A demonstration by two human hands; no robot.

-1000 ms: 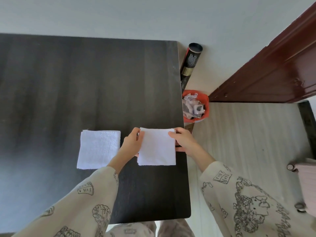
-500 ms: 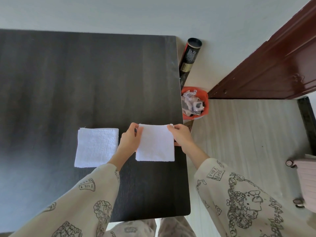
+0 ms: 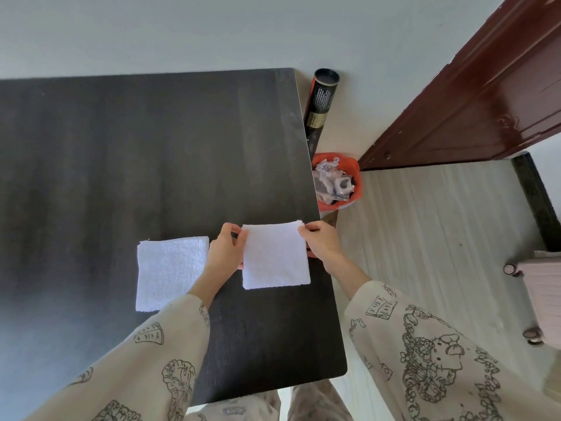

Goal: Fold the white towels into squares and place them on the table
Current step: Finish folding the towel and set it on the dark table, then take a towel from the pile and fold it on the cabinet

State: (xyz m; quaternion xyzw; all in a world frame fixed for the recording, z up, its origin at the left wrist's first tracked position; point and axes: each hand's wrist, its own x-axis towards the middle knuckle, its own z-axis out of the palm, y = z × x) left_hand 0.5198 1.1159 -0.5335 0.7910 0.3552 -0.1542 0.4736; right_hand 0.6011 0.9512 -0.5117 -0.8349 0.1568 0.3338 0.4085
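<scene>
Second towel [image 3: 275, 256], folded square: left hand [image 3: 226, 250] and right hand [image 3: 321, 243] still pinching its far corners, unchanged; settling it at table's [image 3: 151, 147] right edge, beside finished towel [image 3: 171, 271].

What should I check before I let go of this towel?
1. Held towel looks square: ok.
2. Left hand and right hand pinch its far corners: ok.
3. It lies flat on the table: cannot tell.
4. It stays apart from the other folded towel: ok.
5. It sits away from the table's right edge: not ok, it is close.
</scene>
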